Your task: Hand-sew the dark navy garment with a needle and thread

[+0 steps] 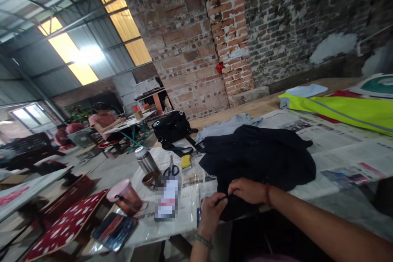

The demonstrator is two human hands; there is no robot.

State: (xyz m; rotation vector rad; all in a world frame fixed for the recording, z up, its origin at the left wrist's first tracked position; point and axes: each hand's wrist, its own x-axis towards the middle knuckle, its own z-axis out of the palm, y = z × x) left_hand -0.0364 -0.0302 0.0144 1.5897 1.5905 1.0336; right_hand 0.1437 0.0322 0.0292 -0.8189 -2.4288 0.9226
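A dark navy garment (258,155) lies bunched on the newspaper-covered table, one end hanging toward the near edge. At that near end, my left hand (213,211) pinches the dark cloth between thumb and fingers. Close beside it on the right, my right hand (247,190) also grips the same cloth with its fingers pressed together. Whether a small item such as a needle sits between the fingertips cannot be made out. Grey cloth (227,125) lies behind the garment.
Left of the hands are scissors (171,168), a yellow sponge-like piece (186,161), a steel flask (147,159), a brown cup (149,180), a pink-rimmed container (124,196) and a phone (115,231). A black bag (172,127), yellow vest (344,108) and iron (374,86) lie farther back.
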